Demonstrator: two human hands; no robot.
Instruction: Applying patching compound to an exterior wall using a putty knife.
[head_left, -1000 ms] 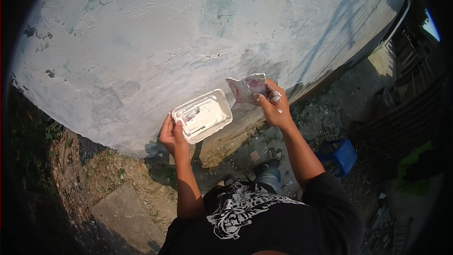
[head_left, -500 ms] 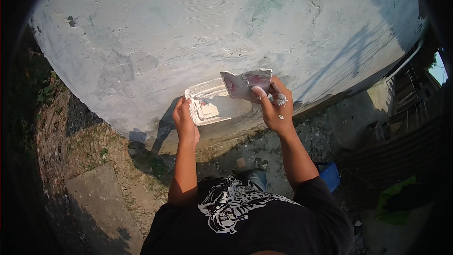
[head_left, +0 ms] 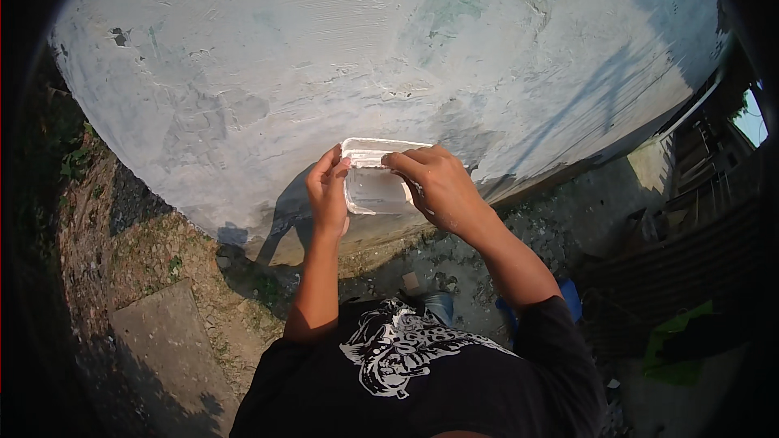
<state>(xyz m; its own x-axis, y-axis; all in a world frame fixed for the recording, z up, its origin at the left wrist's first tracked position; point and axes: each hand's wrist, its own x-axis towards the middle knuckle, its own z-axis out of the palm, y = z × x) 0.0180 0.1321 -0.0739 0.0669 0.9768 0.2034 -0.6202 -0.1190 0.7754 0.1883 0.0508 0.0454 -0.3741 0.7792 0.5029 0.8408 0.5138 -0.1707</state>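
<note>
A clear plastic tub (head_left: 372,193), its rim and inside smeared with white putty, is held up in front of the wall by my left hand (head_left: 328,195). The fingers and thumb of that hand grip the tub's left side. My right hand (head_left: 442,191) reaches over the tub's right side, fingers curled and tips close to the putty along the far inner wall. The flat putty scraper it grips is almost wholly hidden beneath the hand.
A plastered wall (head_left: 324,57), whitish with patches of grey and green, rises before me. Below lie rubbly ground and a concrete slab (head_left: 166,341). A blue object (head_left: 570,302) sits beyond my right elbow, with corrugated sheeting (head_left: 673,251) further right.
My right hand has turned over and moved left and down, bringing the scraper from above the tub's right end into the tub. The left hand and tub have shifted slightly right.
</note>
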